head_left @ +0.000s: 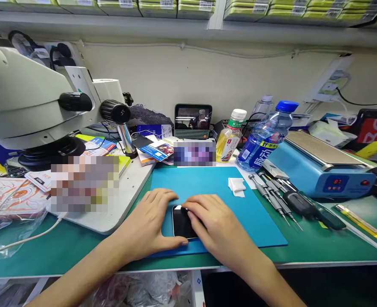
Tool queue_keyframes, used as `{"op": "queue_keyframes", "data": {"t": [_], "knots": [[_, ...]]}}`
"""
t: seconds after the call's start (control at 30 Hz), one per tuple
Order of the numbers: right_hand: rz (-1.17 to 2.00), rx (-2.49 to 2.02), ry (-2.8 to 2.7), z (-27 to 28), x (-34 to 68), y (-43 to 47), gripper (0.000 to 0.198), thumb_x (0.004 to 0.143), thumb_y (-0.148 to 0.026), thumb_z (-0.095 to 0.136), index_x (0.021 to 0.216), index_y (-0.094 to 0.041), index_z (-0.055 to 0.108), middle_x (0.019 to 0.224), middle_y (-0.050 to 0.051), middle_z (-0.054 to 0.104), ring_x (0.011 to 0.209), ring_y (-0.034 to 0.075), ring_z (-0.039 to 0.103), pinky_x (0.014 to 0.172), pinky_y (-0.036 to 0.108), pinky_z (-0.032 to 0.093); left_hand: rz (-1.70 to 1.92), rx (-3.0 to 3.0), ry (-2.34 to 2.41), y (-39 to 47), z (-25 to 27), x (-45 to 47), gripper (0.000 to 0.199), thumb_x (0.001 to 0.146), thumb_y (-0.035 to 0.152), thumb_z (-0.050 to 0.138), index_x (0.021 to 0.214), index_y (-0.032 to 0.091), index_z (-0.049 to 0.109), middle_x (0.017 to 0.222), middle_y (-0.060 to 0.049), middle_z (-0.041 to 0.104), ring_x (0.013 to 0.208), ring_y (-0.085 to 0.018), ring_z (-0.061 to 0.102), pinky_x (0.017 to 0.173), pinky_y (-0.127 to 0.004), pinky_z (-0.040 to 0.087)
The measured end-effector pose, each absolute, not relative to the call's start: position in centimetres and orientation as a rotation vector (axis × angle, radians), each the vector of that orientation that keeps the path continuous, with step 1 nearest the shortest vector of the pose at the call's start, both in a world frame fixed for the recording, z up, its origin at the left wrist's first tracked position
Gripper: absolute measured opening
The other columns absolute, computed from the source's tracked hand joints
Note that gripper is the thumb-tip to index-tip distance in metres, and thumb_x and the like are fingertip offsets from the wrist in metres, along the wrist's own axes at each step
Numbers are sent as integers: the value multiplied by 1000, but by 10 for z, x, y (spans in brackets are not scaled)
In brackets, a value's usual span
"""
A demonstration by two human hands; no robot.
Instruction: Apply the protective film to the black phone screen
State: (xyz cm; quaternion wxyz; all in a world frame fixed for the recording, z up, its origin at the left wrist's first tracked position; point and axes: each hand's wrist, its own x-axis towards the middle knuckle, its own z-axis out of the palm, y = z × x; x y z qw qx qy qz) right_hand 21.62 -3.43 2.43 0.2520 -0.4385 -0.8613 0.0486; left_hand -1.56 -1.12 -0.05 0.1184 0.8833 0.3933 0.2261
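A smartphone point(182, 224) with a dark screen lies flat on the blue work mat point(204, 181), its right part hidden by my right hand. My left hand point(150, 224) is spread around the phone's left side, thumb stretched along the near edge and fingers just beyond the far corner. Over the screen, my right hand point(212, 219) has its thumb and index finger pressed together near the far edge. Anything small between those fingertips is too hidden to name. A folded white tissue point(237, 187) rests on the mat, beyond my right hand.
A microscope point(35, 94) on a white base point(137, 187) stands at left. Several screwdrivers point(273, 196), a yellow cutter point(362, 222) and a blue heating plate point(329, 170) are at right. Bottles, including a blue-capped one point(265, 140), stand behind the mat.
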Motion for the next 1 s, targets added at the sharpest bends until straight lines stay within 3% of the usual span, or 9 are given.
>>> {"op": "queue_keyframes", "data": {"t": [0.17, 0.4, 1.0], "knots": [[96, -1224, -2342, 22, 196, -27, 20, 103, -11, 53, 106, -19, 71, 103, 6, 71, 92, 23, 62, 81, 39, 48, 623, 2577, 1191, -11, -1, -14, 76, 78, 61, 88, 130, 23, 48, 140, -14, 56, 133, -38, 52, 112, -57, 45], [167, -1240, -2356, 21, 193, -15, 25, 94, 0, 55, 103, -20, 67, 103, 4, 69, 94, 21, 61, 84, 35, 49, 631, 2521, 1198, -9, 3, -12, 75, 72, 61, 92, 121, 21, 51, 137, -13, 58, 131, -38, 54, 113, -57, 43], [-33, -1196, -2363, 12, 180, -11, 19, 95, -2, 54, 92, -19, 63, 90, 3, 65, 79, 20, 54, 73, 35, 43, 600, 2555, 1168, -7, 3, -14, 74, 75, 62, 89, 124, 23, 48, 139, -13, 57, 135, -37, 52, 113, -56, 40]]}}
